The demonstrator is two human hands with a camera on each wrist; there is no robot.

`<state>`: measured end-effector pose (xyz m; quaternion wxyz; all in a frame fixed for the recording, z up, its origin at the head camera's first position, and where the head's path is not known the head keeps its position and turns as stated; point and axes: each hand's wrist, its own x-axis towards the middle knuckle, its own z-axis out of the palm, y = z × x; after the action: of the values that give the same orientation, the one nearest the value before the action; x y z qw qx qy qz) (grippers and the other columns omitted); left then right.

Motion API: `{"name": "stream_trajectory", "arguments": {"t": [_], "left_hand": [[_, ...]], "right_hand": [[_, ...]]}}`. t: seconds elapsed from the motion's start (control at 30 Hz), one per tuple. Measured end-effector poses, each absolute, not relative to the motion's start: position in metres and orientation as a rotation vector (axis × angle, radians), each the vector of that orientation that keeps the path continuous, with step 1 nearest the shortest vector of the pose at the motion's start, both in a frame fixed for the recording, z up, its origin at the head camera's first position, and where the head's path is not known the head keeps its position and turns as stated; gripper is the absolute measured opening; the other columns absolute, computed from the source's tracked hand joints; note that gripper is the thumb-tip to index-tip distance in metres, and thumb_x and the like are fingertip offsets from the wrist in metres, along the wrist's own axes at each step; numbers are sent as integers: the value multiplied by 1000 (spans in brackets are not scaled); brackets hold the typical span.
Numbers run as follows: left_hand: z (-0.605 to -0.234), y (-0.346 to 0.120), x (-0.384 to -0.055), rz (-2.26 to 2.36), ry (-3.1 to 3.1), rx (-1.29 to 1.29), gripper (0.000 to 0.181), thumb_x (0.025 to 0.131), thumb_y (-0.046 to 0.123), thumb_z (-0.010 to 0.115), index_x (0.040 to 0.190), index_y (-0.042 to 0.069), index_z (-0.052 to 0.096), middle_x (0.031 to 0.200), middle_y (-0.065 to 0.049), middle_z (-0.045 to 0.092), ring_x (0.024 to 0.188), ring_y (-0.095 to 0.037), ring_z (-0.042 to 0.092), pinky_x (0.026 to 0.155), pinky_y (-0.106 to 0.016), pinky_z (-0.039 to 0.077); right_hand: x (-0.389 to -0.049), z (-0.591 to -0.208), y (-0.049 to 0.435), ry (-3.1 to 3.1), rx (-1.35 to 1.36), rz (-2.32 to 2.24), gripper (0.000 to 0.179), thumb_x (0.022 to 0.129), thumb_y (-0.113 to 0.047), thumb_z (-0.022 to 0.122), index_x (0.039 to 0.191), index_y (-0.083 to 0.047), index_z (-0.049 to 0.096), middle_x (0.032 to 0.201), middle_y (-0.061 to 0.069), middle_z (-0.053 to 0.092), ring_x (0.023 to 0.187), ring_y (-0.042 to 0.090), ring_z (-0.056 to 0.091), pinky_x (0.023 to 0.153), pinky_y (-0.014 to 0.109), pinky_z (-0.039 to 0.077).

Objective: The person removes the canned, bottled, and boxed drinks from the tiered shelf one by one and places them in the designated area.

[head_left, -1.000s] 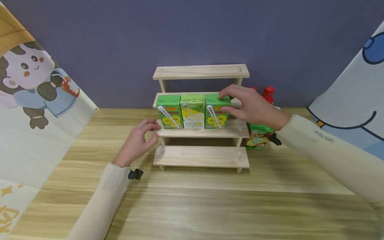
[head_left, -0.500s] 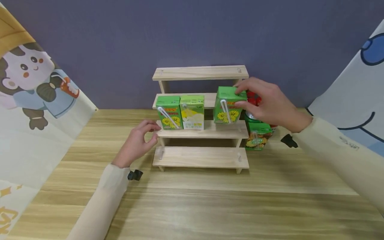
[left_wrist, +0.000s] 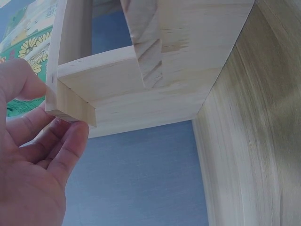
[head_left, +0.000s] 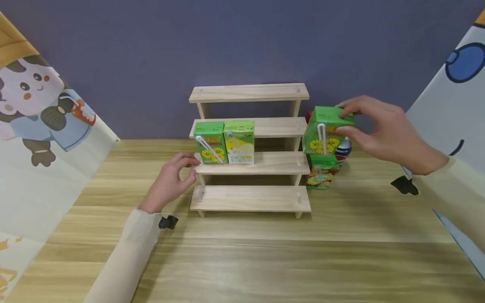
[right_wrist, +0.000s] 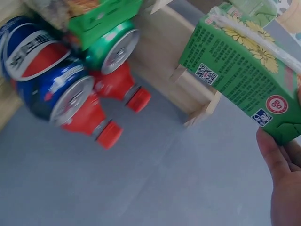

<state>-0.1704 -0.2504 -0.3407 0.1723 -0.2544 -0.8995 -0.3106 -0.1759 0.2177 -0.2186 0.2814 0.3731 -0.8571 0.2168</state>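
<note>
In the head view my right hand (head_left: 390,130) pinches the top of a green drink carton (head_left: 322,136) with yellow flowers and a white straw, raised to the right of a stepped wooden rack (head_left: 280,163). The right wrist view shows this carton's (right_wrist: 235,75) printed side, with thumb and fingers at its end. My left hand (head_left: 169,183) is at the rack's left side; in the left wrist view its thumb and fingers pinch a shelf board's end (left_wrist: 70,106). On that shelf stand a matching green carton (head_left: 210,145) and a pale yellow-green carton (head_left: 239,143), side by side.
Right of the rack, a green carton (head_left: 320,174) with a brown picture stands on the table (head_left: 265,261). Behind it are a blue can (right_wrist: 42,66), a green can (right_wrist: 120,47) and two red-capped bottles (right_wrist: 109,134). A dark wall (head_left: 242,42) backs the rack.
My right hand has lifted the right-hand green carton off the shelf and carried it right, past the rack's edge. My left hand keeps its place on the rack.
</note>
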Motion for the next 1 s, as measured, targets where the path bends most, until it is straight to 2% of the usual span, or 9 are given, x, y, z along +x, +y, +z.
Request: {"name": "stream_trajectory", "arguments": {"t": [0.1, 0.27, 0.37, 0.53, 0.7, 0.87, 1.0], "left_hand": [[-341, -251, -170, -876, -2553, -718, 18, 88, 7, 58, 105, 4, 65, 114, -7, 56, 103, -25, 54, 87, -43, 47], [-341, -251, -170, -884, -2559, -713, 18, 89, 8, 58, 105, 4, 65, 115, -7, 56, 104, -25, 54, 86, -43, 47], [-340, -251, -170, -879, -2554, -718, 18, 88, 7, 58, 105, 4, 65, 114, -7, 56, 104, -25, 54, 87, -43, 47], [-339, -252, -171, -857, -2545, -730, 19, 87, 6, 59, 105, 3, 65, 113, -7, 56, 104, -26, 54, 88, -43, 47], [-339, -251, -171, -855, -2555, -727, 18, 88, 6, 58, 104, 3, 65, 114, -8, 56, 104, -26, 54, 88, -43, 47], [-339, -251, -170, -857, -2565, -719, 18, 88, 7, 58, 105, 3, 65, 114, -8, 56, 104, -27, 54, 87, -45, 47], [-339, -250, -170, -856, -2569, -717, 19, 88, 7, 59, 105, 3, 65, 114, -8, 56, 104, -26, 54, 87, -45, 47]], "right_hand": [[-172, -222, 230, -2336, 934, 554, 41, 67, 6, 81, 102, -4, 62, 118, 5, 60, 99, 13, 56, 85, 8, 36], [-164, -230, 258, -2381, 840, 479, 36, 71, 2, 79, 102, -3, 61, 115, 11, 60, 95, 21, 54, 84, 7, 30], [-160, -239, 275, -2409, 808, 446, 35, 72, 0, 78, 102, -3, 61, 111, 13, 60, 94, 20, 52, 84, 6, 28], [-156, -261, 296, -2451, 793, 432, 39, 68, 2, 80, 102, -3, 60, 105, 10, 61, 94, 8, 48, 84, 3, 26], [-159, -284, 304, -2465, 805, 478, 45, 63, 6, 82, 100, -6, 61, 104, 5, 60, 99, -8, 43, 82, 4, 29], [-162, -303, 304, -2490, 791, 542, 44, 62, 7, 82, 97, -10, 61, 102, -1, 59, 94, -9, 44, 79, 6, 32], [-166, -316, 305, -2506, 811, 624, 46, 61, 10, 82, 96, -10, 60, 103, -1, 59, 96, -10, 46, 82, 3, 33]]}}
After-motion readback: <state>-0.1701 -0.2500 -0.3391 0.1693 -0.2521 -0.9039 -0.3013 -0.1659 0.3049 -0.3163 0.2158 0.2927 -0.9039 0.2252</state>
